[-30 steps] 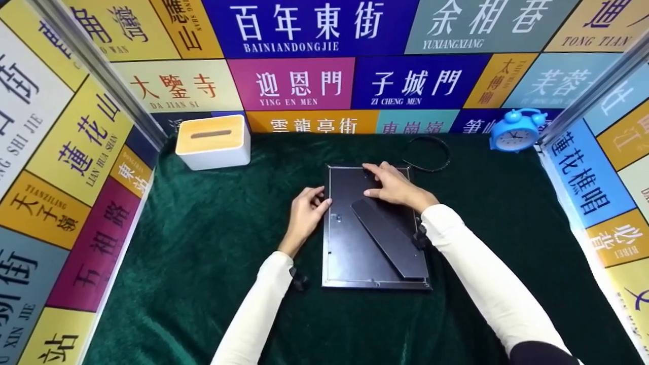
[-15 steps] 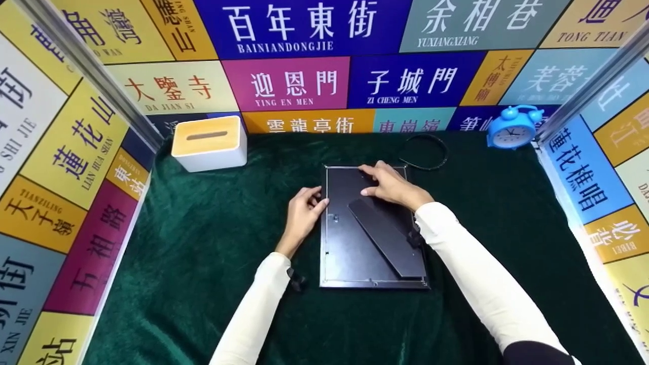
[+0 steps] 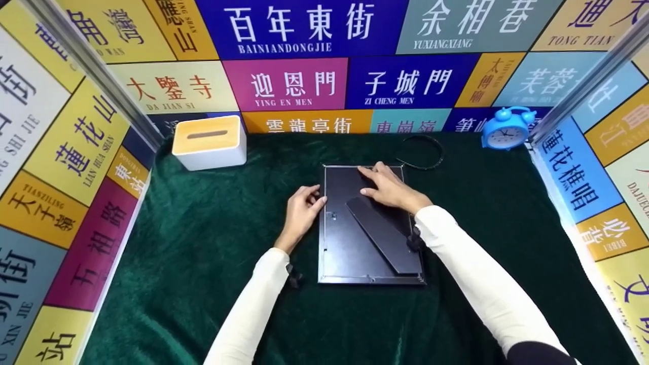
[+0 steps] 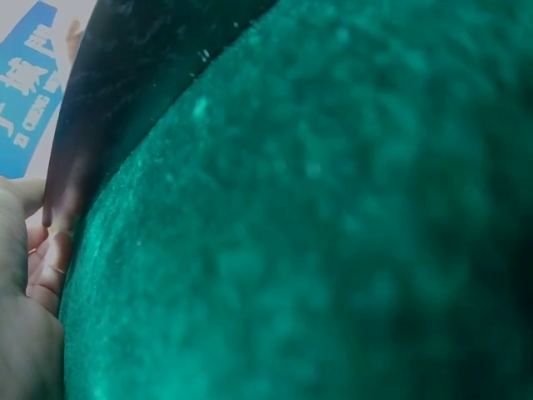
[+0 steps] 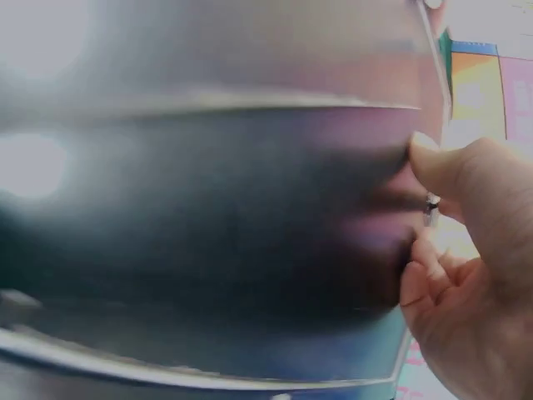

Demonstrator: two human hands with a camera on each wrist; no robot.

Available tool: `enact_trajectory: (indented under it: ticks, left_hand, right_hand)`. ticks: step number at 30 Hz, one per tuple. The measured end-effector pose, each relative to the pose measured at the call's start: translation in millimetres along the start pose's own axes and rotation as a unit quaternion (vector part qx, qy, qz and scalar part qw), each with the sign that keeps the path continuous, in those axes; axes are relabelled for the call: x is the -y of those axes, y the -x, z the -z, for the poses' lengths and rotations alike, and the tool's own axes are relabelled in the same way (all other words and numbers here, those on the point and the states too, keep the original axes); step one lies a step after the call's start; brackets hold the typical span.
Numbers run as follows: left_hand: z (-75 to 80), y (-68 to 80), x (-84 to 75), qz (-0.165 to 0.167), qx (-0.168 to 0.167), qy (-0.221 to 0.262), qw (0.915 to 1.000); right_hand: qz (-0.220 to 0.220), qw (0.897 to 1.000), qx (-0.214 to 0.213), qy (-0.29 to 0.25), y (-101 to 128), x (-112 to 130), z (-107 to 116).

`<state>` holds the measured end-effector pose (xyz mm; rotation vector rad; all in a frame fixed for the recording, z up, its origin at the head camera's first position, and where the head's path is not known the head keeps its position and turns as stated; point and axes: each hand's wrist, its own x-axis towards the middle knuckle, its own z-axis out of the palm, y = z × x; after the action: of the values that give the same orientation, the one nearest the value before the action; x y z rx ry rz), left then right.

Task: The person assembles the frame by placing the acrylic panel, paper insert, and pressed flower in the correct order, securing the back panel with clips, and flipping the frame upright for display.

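A black picture frame [image 3: 350,243] lies face down, its back and metal rim upward. Its dark stand leg [image 3: 383,235] lies slantwise across the back. My left hand [image 3: 300,213] pinches the frame's left edge, thumb above and fingers below, as the left wrist view shows. Near the far edge, my right hand [image 3: 393,187] rests on the back with index finger and thumb spread apart and other fingers bent. In the right wrist view, the thumb [image 5: 429,162] touches the leg's upper end, and a small metal clip [image 5: 430,210] shows by the index finger.
A dark green cloth [image 3: 203,243] covers the table. A white tissue box with a wooden lid [image 3: 210,144] stands at the back left. A thin black hoop [image 3: 421,165] lies behind the frame, and a blue alarm clock [image 3: 507,132] is at the back right.
Both hands keep nearly the same places on the frame, the right fingers shifting only a little. The head view itself has moved slightly.
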<state>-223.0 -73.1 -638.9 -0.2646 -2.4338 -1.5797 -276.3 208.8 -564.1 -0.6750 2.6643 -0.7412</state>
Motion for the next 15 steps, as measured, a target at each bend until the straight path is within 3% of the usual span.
enact_trajectory:
  ticks: [4, 9, 13, 15]
  left_hand:
    - [-5.7, -4.1, 14.6, -0.016, -0.008, -0.003, 0.9998]
    - [-6.4, -1.9, 42.9, -0.047, -0.052, -0.027, 0.9972]
    - [17.3, 5.4, 36.4, -0.077, -0.077, -0.025, 0.9937]
    - [35.8, 10.0, 18.8, -0.077, -0.077, -0.023, 0.9937]
  right_hand:
    - [0.019, 0.996, -0.042, -0.072, 13.5, -5.2, 4.4]
    - [0.051, 0.984, -0.115, -0.125, 41.1, -13.0, 6.1]
    - [0.071, 0.973, -0.185, -0.118, 74.0, -24.0, 5.7]
    - [0.071, 0.968, -0.212, -0.111, 91.9, -30.9, 7.3]
